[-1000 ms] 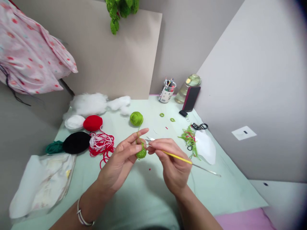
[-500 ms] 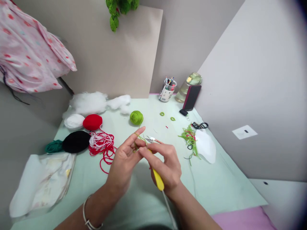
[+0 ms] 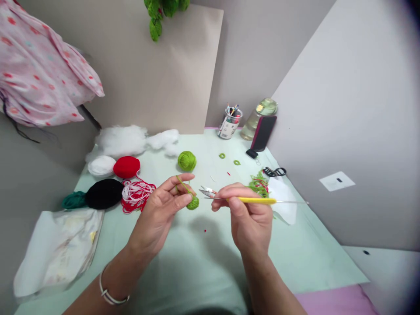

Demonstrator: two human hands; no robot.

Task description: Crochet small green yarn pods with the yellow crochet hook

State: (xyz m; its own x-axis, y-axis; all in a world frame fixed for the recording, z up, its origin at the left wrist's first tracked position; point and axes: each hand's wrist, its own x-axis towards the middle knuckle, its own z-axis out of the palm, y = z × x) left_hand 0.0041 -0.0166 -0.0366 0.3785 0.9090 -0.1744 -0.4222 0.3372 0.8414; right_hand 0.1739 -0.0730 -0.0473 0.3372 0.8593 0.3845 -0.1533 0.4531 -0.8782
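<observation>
My left hand [image 3: 162, 210] pinches a small green crocheted piece [image 3: 193, 202], with green yarn looped over its forefinger. The yarn runs back to a green yarn ball [image 3: 187, 160] on the table. My right hand [image 3: 246, 214] is closed round a yellow-handled crochet hook [image 3: 252, 200], held level, its metal tip pointing left toward the piece and apart from it. Small scissors [image 3: 207, 191] lie on the table just behind the hook's tip.
Red [image 3: 126, 166], black [image 3: 104, 193], white and dark green yarn balls and tangled red-white yarn [image 3: 138, 195] lie left. Stuffing [image 3: 121, 141], a pen cup [image 3: 229, 124], a bottle, a phone [image 3: 263, 133], yarn scraps [image 3: 259, 183] and a plastic bag [image 3: 55, 249] ring the green table.
My right hand swung the hook from pointing down toward me to level and drew it back to the right, away from the piece. The green piece shows again under my left fingers.
</observation>
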